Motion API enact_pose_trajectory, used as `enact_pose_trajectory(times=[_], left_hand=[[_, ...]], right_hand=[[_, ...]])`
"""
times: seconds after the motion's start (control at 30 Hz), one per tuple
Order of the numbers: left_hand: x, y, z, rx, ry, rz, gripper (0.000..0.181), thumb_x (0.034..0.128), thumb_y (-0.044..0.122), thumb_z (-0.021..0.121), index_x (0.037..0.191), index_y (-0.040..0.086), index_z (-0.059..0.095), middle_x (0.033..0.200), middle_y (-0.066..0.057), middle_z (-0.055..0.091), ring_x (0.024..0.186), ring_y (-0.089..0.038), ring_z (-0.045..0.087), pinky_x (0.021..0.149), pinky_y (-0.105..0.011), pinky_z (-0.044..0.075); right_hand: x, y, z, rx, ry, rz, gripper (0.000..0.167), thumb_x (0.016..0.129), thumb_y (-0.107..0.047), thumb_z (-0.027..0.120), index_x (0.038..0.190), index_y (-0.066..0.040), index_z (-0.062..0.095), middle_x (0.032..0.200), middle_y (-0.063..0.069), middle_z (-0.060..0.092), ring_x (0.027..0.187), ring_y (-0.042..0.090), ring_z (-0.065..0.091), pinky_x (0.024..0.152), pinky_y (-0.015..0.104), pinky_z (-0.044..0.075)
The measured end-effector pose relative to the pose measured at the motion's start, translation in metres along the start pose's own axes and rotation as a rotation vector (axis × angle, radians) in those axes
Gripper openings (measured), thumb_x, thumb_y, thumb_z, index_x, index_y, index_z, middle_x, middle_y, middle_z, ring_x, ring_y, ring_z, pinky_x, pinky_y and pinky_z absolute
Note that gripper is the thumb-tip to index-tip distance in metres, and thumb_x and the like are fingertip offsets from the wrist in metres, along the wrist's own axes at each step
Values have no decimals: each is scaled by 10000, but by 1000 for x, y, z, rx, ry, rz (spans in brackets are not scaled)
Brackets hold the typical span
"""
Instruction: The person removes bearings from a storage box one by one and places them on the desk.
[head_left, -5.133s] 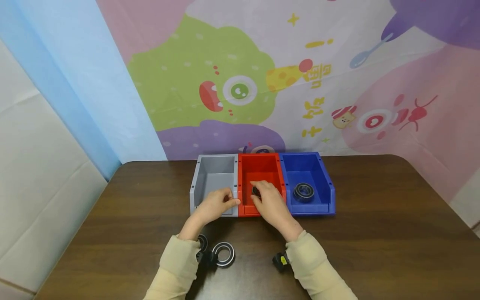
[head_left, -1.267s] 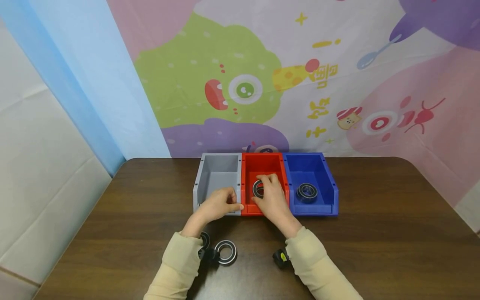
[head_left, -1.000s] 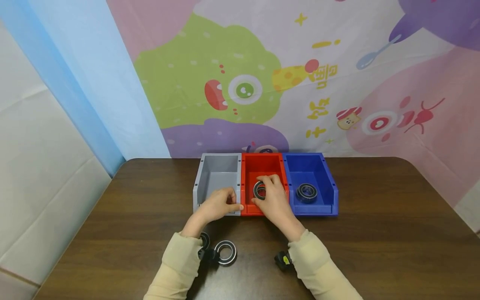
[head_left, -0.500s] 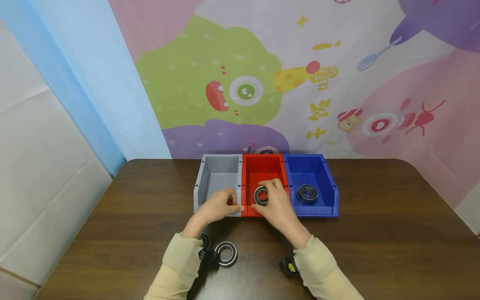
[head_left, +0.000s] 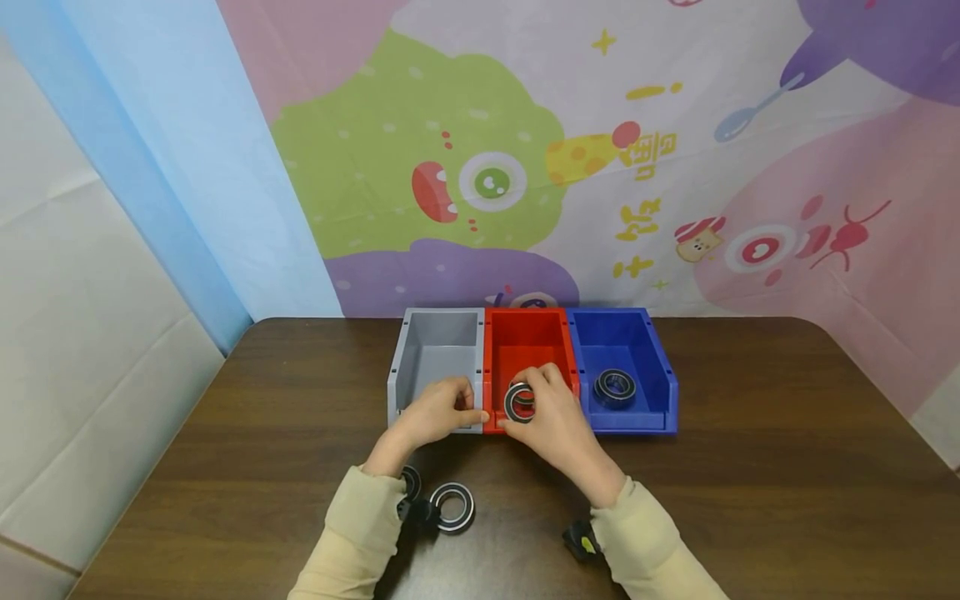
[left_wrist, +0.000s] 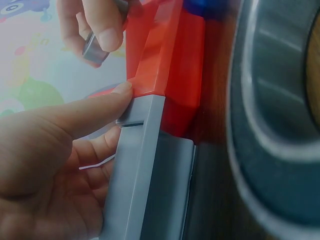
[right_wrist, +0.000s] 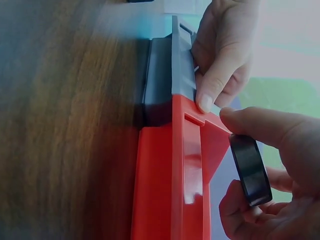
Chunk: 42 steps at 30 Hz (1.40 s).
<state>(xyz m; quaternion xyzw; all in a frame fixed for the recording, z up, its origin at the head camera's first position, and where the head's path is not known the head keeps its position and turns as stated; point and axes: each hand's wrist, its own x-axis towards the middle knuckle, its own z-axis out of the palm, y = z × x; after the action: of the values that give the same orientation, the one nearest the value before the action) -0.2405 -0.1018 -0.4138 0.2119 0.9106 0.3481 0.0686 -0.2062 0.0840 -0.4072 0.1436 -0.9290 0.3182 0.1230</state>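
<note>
My right hand [head_left: 555, 425] pinches a ball bearing [head_left: 511, 403] between thumb and fingers, over the front of the red bin [head_left: 525, 327]. In the right wrist view this bearing [right_wrist: 250, 170] shows its dark edge, tilted and apart from the bin's front wall. My left hand [head_left: 429, 414] holds the front corner of the grey bin [head_left: 442, 362] where it meets the red one. Its thumb lies on the rim and its other fingers curl inside the wall, as the left wrist view shows. Whether another bearing lies under the held one I cannot tell.
Another bearing [head_left: 602, 390] lies in the blue bin [head_left: 611, 329]. On the brown table [head_left: 750, 433], below my left wrist, lies a bearing [head_left: 468, 510], with one more bearing [head_left: 412, 481] partly hidden by the sleeve. A patterned cloth [head_left: 600, 233] hangs behind the bins.
My right hand and the bearing have moved toward me, to the red bin's front, and more of the ring shows. The left hand has stayed at the grey bin's corner.
</note>
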Motion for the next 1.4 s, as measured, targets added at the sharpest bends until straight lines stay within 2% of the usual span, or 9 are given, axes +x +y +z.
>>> enact_pose_trajectory(times=[0.37,0.7,0.83,0.97,1.17,1.4], left_hand=[[0,0,0,3,1,-1,251,780,227,702,719,87,504,616,12,447,558,-118,411,508,-236,333],[2,0,1,17,-1,-5,245,779,233,704,717,99,507,622,14,453,571,-121,418,518,-233,335],[2,0,1,24,-5,-6,250,780,243,704,720,99,508,629,12,459,577,-123,420,522,-235,337],[2,-1,1,27,-9,-12,255,784,252,701,724,99,507,633,11,458,575,-122,418,519,-235,333],[1,-1,2,22,-12,-24,251,786,251,700,728,102,506,638,10,460,574,-121,420,516,-230,336],[1,-1,1,16,-2,-13,251,787,245,697,725,98,503,640,9,459,578,-120,418,525,-237,337]], right_hand=[[-8,0,-3,-8,-49,15,517,645,-250,812,1044,-66,541,939,72,463,798,201,560,722,315,512],[-15,0,-6,-79,-51,-60,504,631,-283,816,1019,-77,568,883,41,469,777,154,473,689,282,462],[-18,-2,-7,-105,-84,-77,507,625,-313,816,1014,-93,579,877,16,463,774,142,460,672,276,442],[-21,-4,-8,-114,-132,-78,509,628,-321,813,1023,-100,582,931,30,488,825,158,478,728,307,461],[-27,-5,-8,-125,-158,-100,487,637,-278,807,1044,-116,594,989,40,522,911,198,508,805,358,469],[-31,-6,-7,-127,-187,-152,455,639,-208,789,1038,-96,601,953,37,520,873,187,502,780,349,470]])
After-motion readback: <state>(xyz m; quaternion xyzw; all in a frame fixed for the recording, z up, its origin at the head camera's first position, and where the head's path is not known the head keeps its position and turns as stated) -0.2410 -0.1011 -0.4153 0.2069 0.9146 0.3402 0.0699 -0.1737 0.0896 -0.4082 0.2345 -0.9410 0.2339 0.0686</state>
